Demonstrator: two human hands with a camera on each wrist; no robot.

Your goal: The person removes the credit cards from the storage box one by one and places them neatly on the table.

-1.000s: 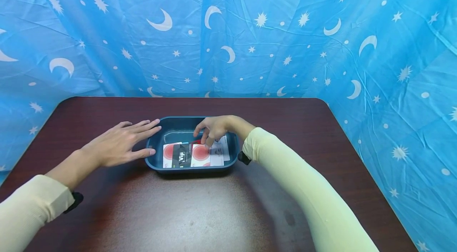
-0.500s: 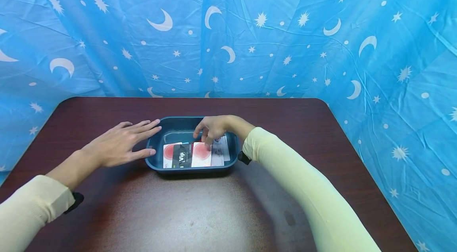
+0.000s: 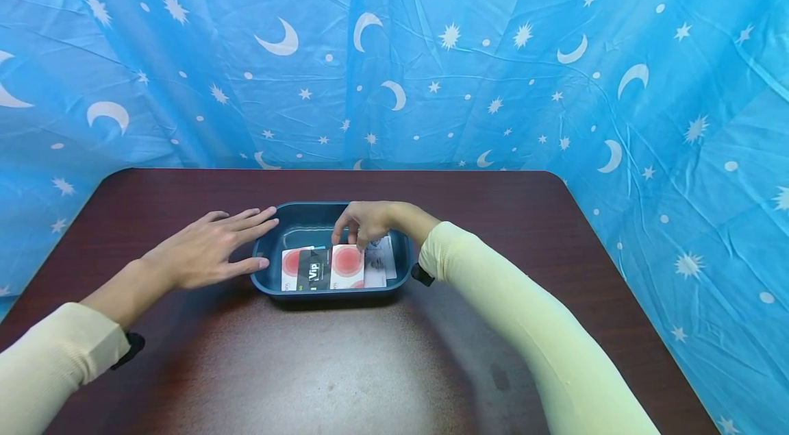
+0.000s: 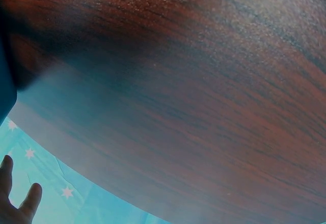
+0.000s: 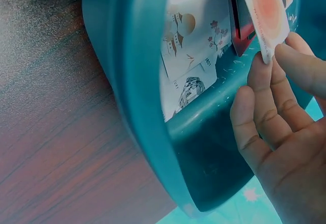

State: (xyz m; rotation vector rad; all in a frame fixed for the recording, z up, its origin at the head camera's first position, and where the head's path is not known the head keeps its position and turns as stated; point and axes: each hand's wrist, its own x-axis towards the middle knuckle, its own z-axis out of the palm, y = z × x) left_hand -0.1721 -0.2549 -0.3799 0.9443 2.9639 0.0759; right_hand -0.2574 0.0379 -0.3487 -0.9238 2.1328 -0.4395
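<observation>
Fingers of the right hand (image 3: 370, 218) were clamped on a card (image 3: 348, 266) near six o'clock in the tray (image 3: 308, 221); the left hand (image 3: 208, 247) was spread at nine (presumably for steadying it).

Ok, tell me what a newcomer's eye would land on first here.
Probably the bright blue curtain with white moons and stars, filling the background behind the dark brown table. Next, the dark blue tray on the table, where the right hand pinches a white card with a red circle, while the left hand spreads at the tray's left edge.
</observation>
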